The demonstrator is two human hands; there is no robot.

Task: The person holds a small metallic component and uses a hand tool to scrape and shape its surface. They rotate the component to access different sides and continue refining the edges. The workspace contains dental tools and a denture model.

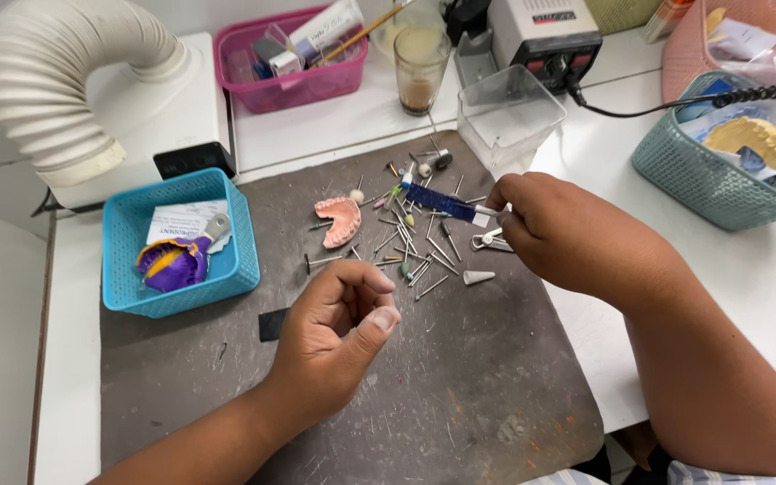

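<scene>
At the left edge of the grey bench mat (460,395) stands a blue basket (235,260) containing a purple-and-yellow dental impression (172,263). The left hand (339,337) hovers over the mat's centre, fingers curled loosely together, thumb against the forefinger; whether it pinches anything cannot be told. Beyond it lies a pink denture (340,218), just beside scattered dental burs (415,251). The right hand (559,229), near the mat's right edge, has its fingers clamped on a blue file-like strip (442,202), with a metal clip (487,240) beneath. A teal basket (675,166) sits at the far right.
</scene>
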